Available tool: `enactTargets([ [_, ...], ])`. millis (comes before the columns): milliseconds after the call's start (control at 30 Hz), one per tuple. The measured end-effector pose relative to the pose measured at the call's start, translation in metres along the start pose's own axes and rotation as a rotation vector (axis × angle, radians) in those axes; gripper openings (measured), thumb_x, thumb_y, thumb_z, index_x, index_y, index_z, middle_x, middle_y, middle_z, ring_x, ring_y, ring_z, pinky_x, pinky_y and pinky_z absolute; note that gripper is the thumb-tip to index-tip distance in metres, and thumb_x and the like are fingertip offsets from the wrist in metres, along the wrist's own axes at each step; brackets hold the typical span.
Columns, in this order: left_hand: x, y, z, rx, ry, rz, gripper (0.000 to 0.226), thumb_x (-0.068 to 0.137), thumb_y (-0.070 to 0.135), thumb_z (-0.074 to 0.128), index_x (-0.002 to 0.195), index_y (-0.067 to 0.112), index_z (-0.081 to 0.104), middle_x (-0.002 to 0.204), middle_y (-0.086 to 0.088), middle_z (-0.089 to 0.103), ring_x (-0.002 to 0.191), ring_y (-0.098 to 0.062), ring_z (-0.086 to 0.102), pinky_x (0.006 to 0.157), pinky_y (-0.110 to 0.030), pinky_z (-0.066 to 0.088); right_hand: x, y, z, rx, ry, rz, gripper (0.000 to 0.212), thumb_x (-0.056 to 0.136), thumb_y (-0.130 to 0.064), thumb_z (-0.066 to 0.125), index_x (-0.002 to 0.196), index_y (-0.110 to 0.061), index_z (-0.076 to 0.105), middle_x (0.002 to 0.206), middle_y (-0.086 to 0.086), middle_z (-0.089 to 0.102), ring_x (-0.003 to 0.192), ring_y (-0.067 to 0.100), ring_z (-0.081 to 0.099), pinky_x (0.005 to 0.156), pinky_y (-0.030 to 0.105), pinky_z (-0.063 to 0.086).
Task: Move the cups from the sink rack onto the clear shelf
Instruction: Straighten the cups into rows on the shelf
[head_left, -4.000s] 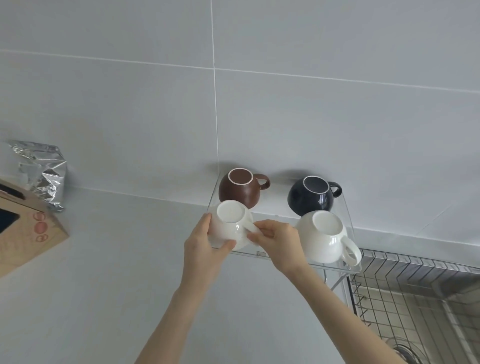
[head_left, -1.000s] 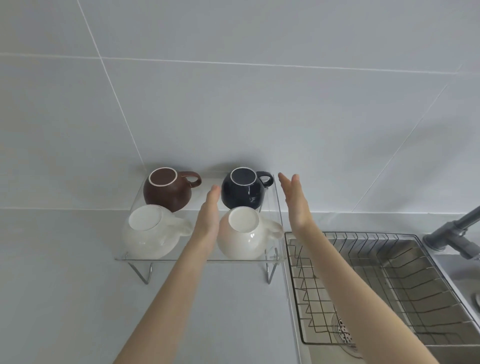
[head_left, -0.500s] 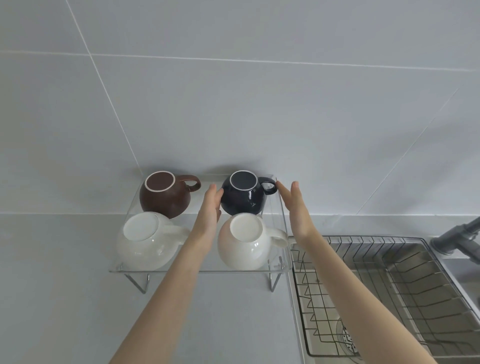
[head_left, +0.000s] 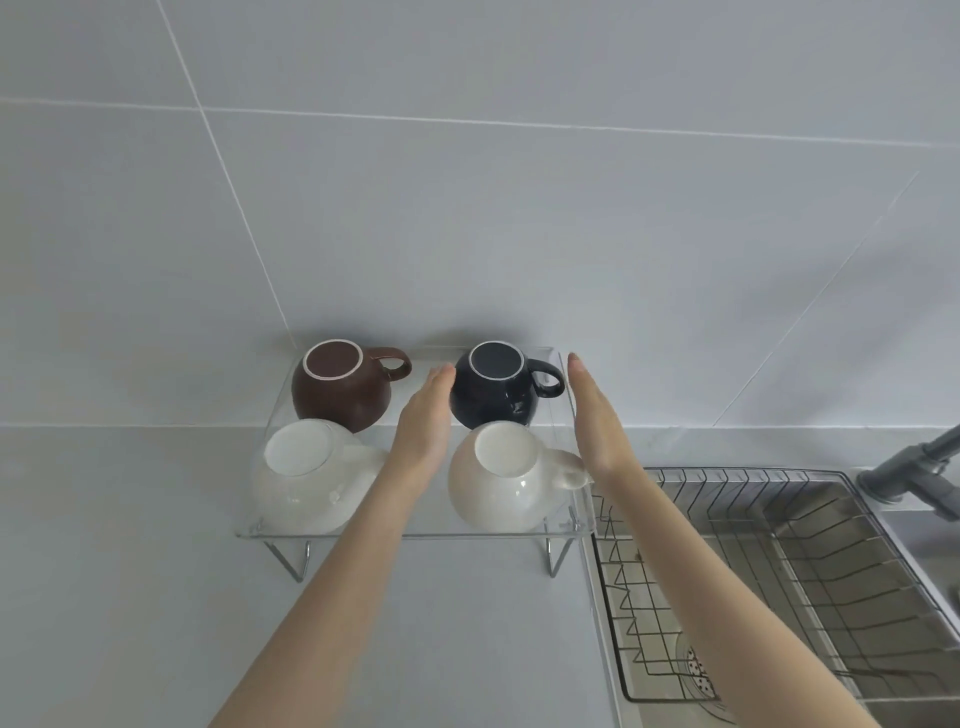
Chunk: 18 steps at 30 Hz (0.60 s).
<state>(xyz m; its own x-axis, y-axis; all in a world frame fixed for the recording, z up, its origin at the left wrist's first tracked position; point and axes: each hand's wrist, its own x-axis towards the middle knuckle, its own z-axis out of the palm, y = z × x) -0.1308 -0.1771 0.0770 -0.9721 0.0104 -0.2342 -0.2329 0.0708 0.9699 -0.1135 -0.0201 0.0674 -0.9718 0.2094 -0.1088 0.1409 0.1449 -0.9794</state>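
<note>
Several cups stand upside down on the clear shelf (head_left: 415, 534): a brown cup (head_left: 340, 387) back left, a dark navy cup (head_left: 493, 384) back right, a white cup (head_left: 306, 478) front left and a cream cup (head_left: 501, 483) front right. My left hand (head_left: 423, 421) is flat with straight fingers, between the two columns of cups, its fingertips at the navy cup's left side. My right hand (head_left: 595, 415) is flat too, at the shelf's right edge beside the navy cup's handle. Neither hand holds anything.
A wire sink rack (head_left: 779, 571) sits in the steel sink right of the shelf, with no cups showing in it. A grey tap (head_left: 919, 467) reaches in from the far right. Grey worktop lies left and in front; a tiled wall stands behind.
Four seconds ago both hands held the white cup at the shelf's front left. Since one second ago both flat hands have stayed either side of the right-hand cups, lowering slightly.
</note>
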Motion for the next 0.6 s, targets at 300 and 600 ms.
enactTargets([
  [300, -0.004, 0.025, -0.068, 0.049, 0.379, 0.156, 0.026, 0.092, 0.023, 0.033, 0.073, 0.023, 0.051, 0.1, -0.008, 0.05, 0.106, -0.031, 0.048, 0.084, -0.028, 0.033, 0.029, -0.057, 0.088, -0.146, -0.345, -0.024, 0.06, 0.089, -0.057, 0.02, 0.135, -0.024, 0.041, 0.15, -0.004, 0.033, 0.139, 0.013, 0.024, 0.106, 0.027, 0.014],
  [600, 0.022, 0.01, -0.118, 0.241, 0.271, -0.125, 0.062, 0.092, 0.05, 0.022, 0.132, 0.008, 0.044, 0.145, -0.012, 0.041, 0.134, -0.026, 0.036, 0.107, -0.037, 0.025, 0.033, -0.06, 0.125, -0.238, -0.479, 0.099, 0.054, 0.095, -0.046, 0.017, 0.133, -0.017, 0.043, 0.132, -0.007, 0.041, 0.129, 0.009, 0.031, 0.112, 0.031, 0.013],
])
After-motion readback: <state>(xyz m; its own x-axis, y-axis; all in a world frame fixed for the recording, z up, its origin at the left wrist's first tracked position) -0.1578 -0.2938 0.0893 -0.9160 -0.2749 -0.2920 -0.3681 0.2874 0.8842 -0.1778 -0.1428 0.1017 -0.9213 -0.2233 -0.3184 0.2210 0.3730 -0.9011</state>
